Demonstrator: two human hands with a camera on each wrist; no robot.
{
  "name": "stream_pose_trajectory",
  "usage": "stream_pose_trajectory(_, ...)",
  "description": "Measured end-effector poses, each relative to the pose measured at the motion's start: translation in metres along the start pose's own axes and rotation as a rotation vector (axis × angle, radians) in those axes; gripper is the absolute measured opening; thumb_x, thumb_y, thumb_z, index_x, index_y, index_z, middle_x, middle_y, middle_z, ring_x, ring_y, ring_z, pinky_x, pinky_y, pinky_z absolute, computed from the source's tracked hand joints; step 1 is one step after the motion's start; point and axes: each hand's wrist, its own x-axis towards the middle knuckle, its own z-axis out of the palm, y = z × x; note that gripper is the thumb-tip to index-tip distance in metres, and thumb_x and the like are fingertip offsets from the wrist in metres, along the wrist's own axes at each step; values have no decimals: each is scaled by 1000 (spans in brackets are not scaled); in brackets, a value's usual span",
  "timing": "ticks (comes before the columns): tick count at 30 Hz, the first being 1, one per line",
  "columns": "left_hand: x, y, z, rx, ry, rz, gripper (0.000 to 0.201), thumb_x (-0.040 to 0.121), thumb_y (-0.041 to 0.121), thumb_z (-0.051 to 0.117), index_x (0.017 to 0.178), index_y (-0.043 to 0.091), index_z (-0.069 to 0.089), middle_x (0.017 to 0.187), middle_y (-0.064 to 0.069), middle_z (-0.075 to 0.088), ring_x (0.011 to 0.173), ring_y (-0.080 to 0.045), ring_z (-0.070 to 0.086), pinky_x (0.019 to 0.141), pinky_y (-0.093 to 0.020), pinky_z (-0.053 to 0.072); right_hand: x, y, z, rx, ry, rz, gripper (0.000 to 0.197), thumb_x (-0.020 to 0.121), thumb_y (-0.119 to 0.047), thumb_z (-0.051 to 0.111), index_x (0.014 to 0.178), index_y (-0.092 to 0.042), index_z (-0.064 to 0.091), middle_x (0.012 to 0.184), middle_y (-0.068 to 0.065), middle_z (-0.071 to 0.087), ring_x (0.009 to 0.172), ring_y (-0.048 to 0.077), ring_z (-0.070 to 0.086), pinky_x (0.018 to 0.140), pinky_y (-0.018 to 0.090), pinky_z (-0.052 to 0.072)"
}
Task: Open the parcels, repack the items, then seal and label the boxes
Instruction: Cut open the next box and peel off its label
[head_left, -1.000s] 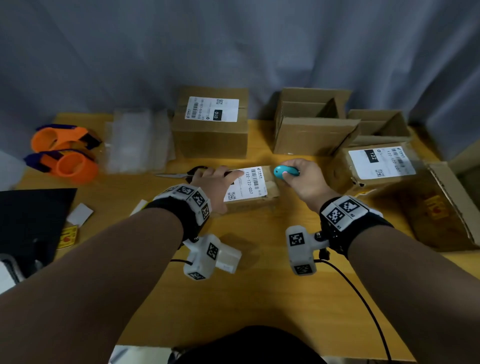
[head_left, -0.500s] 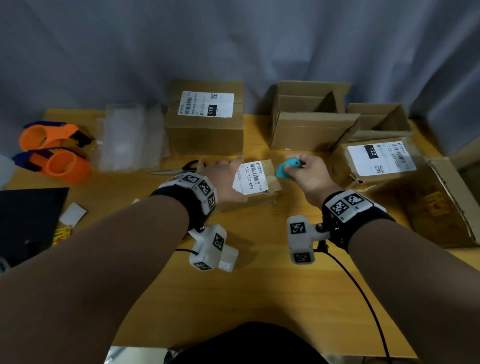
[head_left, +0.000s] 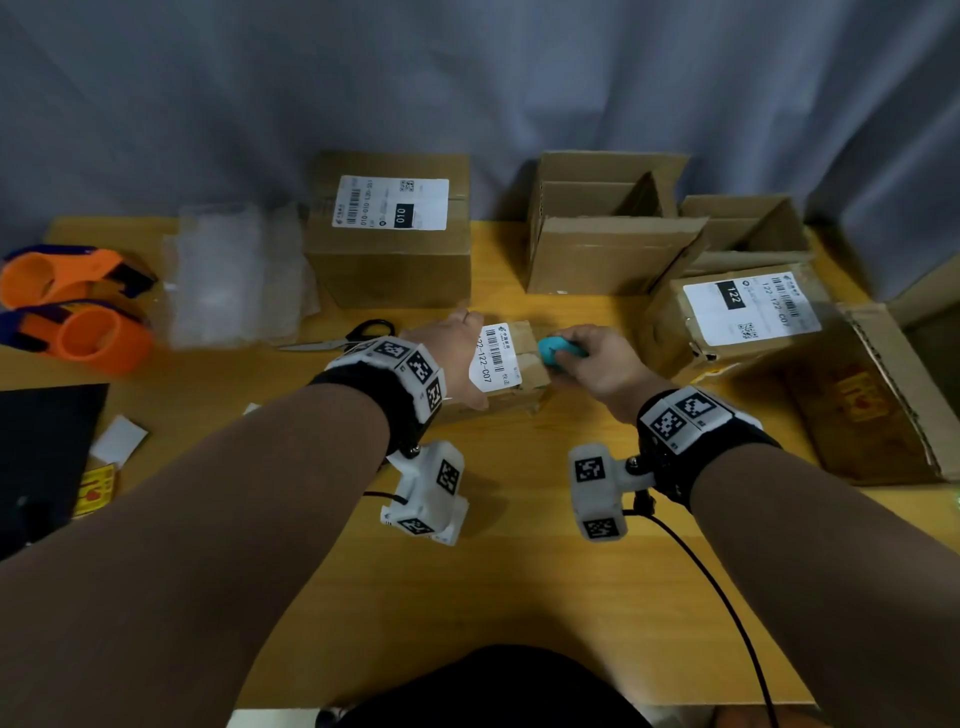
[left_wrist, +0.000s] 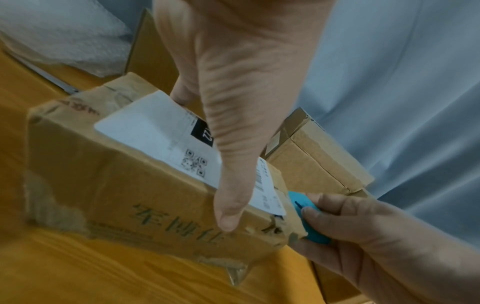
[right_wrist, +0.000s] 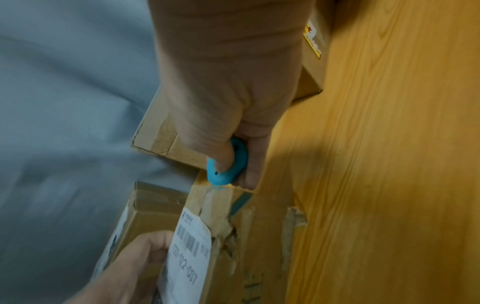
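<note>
Left wrist view: left hand (left_wrist: 233, 102) grips worn, white-labelled parcel (left_wrist: 124, 195); right hand (left_wrist: 363, 236) pinches teal cutter (left_wrist: 309, 222).

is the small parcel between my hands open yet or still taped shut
Still shut. The small parcel has flaps down and torn tape across its end; the blue cutter in the right hand touches that tape.

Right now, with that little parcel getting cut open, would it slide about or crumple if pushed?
The small parcel would probably slide: the left hand holds it steady while the right hand works the blue cutter at its end. It likely dents easily, since its cardboard looks creased and torn. It seems light.
</note>
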Motion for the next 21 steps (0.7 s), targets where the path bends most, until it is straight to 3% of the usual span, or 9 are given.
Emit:
stream_pose_trajectory(3, 0, -2, -4, 1, -13, 13, 97, 63, 49, 82, 136, 12, 29, 134, -6, 41, 115, -24, 48, 89, -43, 48, 2, -6, -1, 49, 54, -4, 19, 95, -3, 54, 114, -2, 53, 104, 20, 59, 85, 25, 63, 72, 32, 59)
stream_pose_trajectory(6, -3, -1, -5, -6, -11, 12, 102, 65, 48, 81, 141, 11, 25, 142, -7, 37, 122, -24, 45, 94, -42, 46, 3, -13, 1, 25, 39, -9, 14, 94, -5, 56, 108, -6, 54, 90, 12, 60, 76, 22, 63, 69, 31, 59)
stream_pose_trajectory(9, -3, -1, -5, -11, -16, 6, 104, 65, 49, 81, 142, 11, 24, 144, -7, 35, 124, -24, 44, 96, -45, 45, 5, -20, 3, -4, 46, 3, 10, 94, -6, 57, 103, -10, 55, 84, 11, 61, 78, 25, 63, 71, 35, 59)
stream_pose_trajectory(13, -3, -1, -5, -13, -17, -1, 107, 64, 50, 81, 144, 11, 22, 146, -7, 33, 126, -25, 44, 98, -45, 45, 6, -24, 4, -16, 63, 12, 8, 95, -8, 57, 102, -12, 57, 85, 10, 61, 71, 20, 64, 56, 27, 58)
stream_pose_trajectory(21, -5, -1, -4, -18, -18, 11, 107, 67, 49, 80, 146, 10, 18, 149, -8, 30, 129, -25, 41, 100, -43, 43, 1, -22, 4, -16, 40, 28, 10, 95, -9, 55, 104, -13, 58, 92, 11, 62, 84, 25, 66, 73, 36, 59)
